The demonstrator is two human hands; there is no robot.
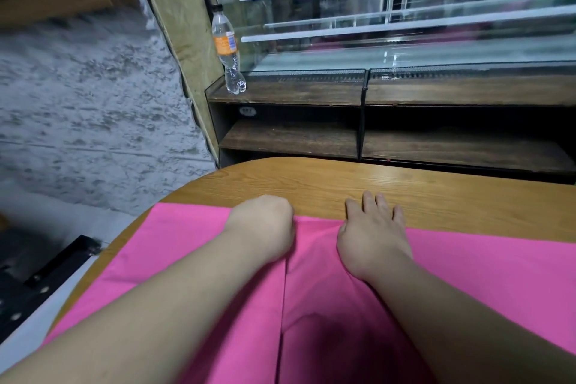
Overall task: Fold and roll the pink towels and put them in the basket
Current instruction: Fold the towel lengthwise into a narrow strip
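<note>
Pink towel (187, 243) lies flat on the wooden table (436, 196), long axis left to right, with a fold line (284, 290) running from between the hands toward the person. Both hands sit at its far edge, close together, so the cloth lies toward the body from both. Left hand (261, 224) is curled, fingertips hidden, and looks clenched on the edge. Right hand (371, 237) is flat, fingers (369, 203) spread past the edge onto bare wood, heel pressing the cloth. Likely the next fold comes toward the body. No basket in view. Plastic bottle (227, 50) stands on the shelf unit (290, 137) behind
</note>
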